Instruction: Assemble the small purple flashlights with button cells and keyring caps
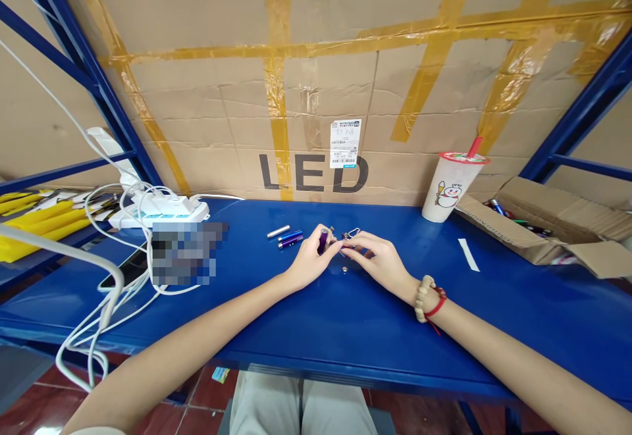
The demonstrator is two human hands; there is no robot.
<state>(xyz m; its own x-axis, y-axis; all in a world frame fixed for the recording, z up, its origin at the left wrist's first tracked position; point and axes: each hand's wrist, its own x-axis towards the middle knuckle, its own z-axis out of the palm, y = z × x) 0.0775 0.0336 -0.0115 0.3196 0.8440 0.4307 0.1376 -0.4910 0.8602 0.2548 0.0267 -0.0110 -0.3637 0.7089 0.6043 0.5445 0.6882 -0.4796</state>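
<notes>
Purple and metallic at its end, a short cylinder [323,240] stands tilted in the left hand [310,260], above the middle of the blue table [316,316]; we see the fingers of this hand wrapped narrowly around it. Opposite, the right hand [379,257] has its fingers drawn together on a small part [345,237], too small for us to identify, with a silver clip [354,231] just beyond the fingertips. Both hands nearly meet. Below the gap between them we note a small round piece [344,269] on the table. Left of the left hand lie three slim tubes: a silver tube [278,231], a blue tube [290,235] and a purple tube [290,242], the last two side by side. Farther right we find a white strip [469,255], a lidded cup [450,188] with a red straw, and an opened cardboard box [543,228] containing small items. At left, white cables surround a power strip [162,211]. Behind, we read "LED" on a taped cardboard panel [207,119].
</notes>
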